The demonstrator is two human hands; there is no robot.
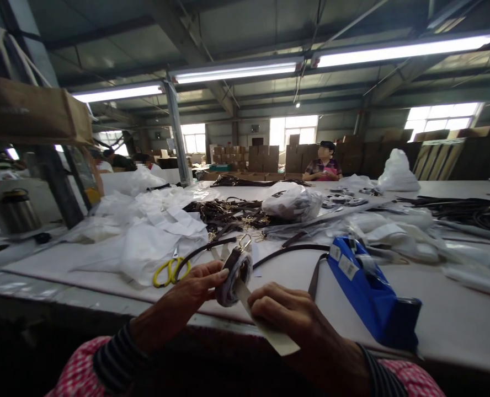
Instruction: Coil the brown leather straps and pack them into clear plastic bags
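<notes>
Between the thumb and fingers of my left hand [195, 285] is a coiled dark strap [230, 281] with whitish wrapping between its turns. A gold-coloured metal clip [245, 240] sticks up from the top of the coil. My right hand [290, 314], fingers closed, grips a pale flat strip [278, 337]. One end of that strip reaches the middle of the coil, and the other hangs below my fingers. Yellow-handled scissors [169, 272] lie just beyond my left hand. To the right of my right hand stands a blue tape dispenser [365, 300].
White wrapping sheets [145, 237] are heaped on the left of the table [456, 325]. Dark straps with metal clips [228, 212] lie piled mid-table beside a plastic-wrapped bundle [292, 201]. More straps [472, 212] lie at right. Another person [323, 165] is across the table.
</notes>
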